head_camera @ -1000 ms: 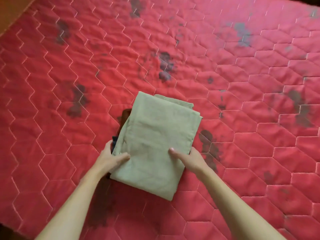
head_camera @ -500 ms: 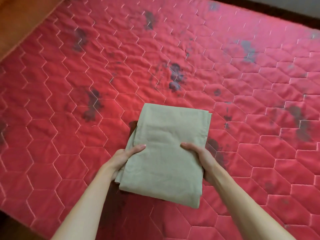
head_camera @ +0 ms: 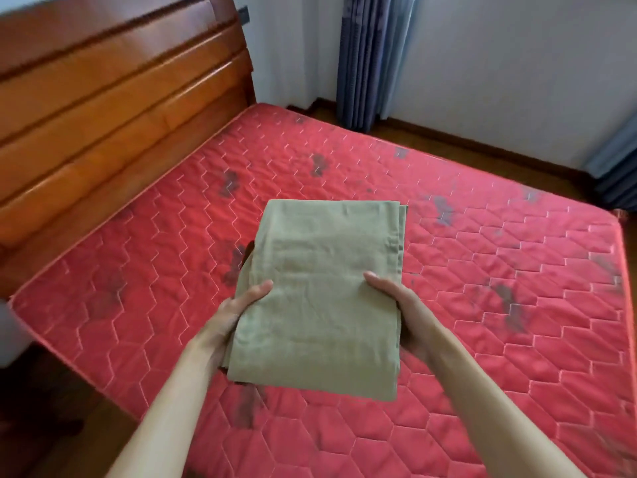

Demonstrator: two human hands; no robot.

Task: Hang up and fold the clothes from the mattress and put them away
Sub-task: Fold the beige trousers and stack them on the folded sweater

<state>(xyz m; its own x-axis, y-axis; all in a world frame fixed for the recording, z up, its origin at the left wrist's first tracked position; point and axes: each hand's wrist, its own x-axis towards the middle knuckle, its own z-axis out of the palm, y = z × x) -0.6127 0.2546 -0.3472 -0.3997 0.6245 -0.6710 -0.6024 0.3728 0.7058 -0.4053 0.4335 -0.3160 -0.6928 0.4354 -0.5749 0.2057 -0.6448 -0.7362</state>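
A folded olive-green garment (head_camera: 327, 291) is held flat in the air above the red quilted mattress (head_camera: 482, 270). My left hand (head_camera: 238, 312) grips its left edge, thumb on top and fingers hidden beneath. My right hand (head_camera: 403, 308) grips its right edge the same way. A darker folded layer peeks out under the garment's left side. No other clothes lie on the visible mattress.
A wooden headboard (head_camera: 113, 108) runs along the left. Blue-grey curtains (head_camera: 372, 60) hang at the far wall, and more curtain (head_camera: 617, 163) hangs at the right. White walls stand behind. Wooden floor (head_camera: 65, 429) shows at the near left beside the bed.
Both hands lifted the folded garment off the mattress and closer to me. My view rose, so the headboard, walls and curtains came into sight.
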